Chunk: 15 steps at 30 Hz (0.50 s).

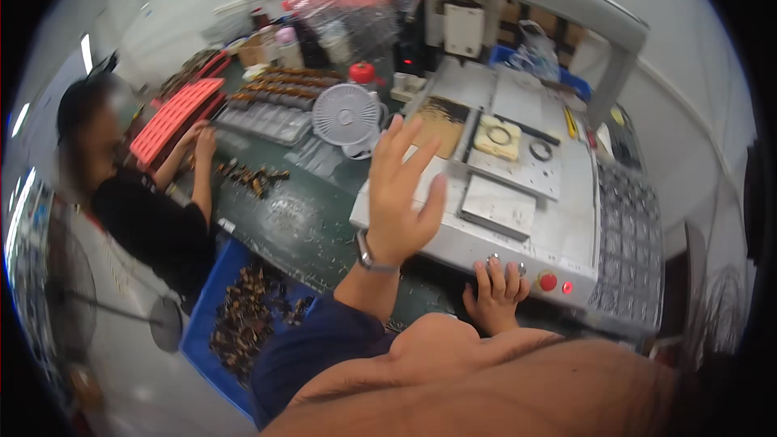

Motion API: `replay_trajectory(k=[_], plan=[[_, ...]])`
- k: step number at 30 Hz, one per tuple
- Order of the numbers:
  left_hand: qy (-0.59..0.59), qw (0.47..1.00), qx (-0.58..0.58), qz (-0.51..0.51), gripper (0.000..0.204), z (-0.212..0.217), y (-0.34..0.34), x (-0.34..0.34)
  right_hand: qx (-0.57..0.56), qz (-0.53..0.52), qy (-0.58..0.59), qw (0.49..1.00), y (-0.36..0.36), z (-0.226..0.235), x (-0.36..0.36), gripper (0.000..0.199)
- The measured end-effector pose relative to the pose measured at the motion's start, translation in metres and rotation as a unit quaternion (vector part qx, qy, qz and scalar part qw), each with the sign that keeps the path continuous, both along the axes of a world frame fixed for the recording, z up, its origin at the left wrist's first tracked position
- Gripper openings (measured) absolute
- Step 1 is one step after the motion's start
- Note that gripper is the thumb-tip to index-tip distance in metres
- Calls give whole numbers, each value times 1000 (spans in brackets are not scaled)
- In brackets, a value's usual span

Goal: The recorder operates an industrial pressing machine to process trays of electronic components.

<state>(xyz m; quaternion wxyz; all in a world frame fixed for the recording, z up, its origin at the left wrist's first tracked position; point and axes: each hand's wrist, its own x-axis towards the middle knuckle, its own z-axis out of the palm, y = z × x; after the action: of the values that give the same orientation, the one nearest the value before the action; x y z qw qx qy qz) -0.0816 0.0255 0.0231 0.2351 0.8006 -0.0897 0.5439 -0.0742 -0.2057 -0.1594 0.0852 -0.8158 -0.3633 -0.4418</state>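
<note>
My left hand (405, 194), with a watch (369, 252) on its wrist, is raised with fingers spread in front of the white bench machine (558, 247), holding nothing. My right hand (499, 290) lies on the machine's front panel, fingers stretched over the round metal buttons (520, 269); whether it presses one I cannot tell. To its right are a red knob (547, 281) and a lit red button (567, 287). On the machine bed, a dark ring (498, 135) rests on a pale yellow block (488, 146). A second dark ring (541, 150) lies beside it on the metal plate (530, 176).
At left a co-worker (154, 210) handles small parts near a red slotted rack (176, 123). A white fan (346, 115) stands on the green table (287, 214). A blue bin (202, 324) of brown parts sits below. Clear trays (630, 243) flank the machine's right side.
</note>
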Motion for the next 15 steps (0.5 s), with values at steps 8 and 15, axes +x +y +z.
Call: replay_trajectory(k=[8, 15], plan=[[436, 880, 151, 118, 81, -86, 65, 60, -17, 20, 102, 994, -4, 21, -9, 66], [419, 894, 125, 103, 79, -89, 66, 60, -9, 33, 127, 991, -6, 18, -7, 68]])
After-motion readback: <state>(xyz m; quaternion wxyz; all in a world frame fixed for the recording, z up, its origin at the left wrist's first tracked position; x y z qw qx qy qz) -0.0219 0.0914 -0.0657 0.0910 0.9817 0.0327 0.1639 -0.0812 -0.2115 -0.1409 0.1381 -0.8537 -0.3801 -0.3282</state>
